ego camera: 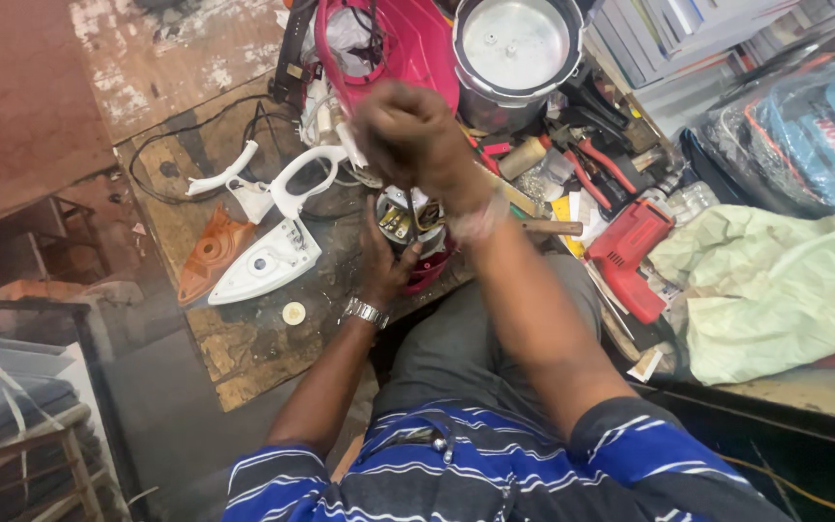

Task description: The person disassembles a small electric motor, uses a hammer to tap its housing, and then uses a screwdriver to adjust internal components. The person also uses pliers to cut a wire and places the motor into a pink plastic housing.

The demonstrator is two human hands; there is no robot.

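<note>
Head view: small appliance part (408,224), metal and red, sits at the near edge of the table (244,338), right against the person's lap. Left hand (384,261) cups it from the left side, fingers wrapped on the body, wristwatch (366,311) showing. Right hand (408,130) is raised above it, clenched in a fist, blurred; can't tell what it grips. Right forearm runs diagonally down to the torso. White iron shell (268,256) lies just left.

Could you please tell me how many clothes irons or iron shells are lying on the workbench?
2: a white iron with a looped handle left of the left hand, and an orange iron shell touching its left side. More may be hidden in the clutter behind the raised right hand.
</note>
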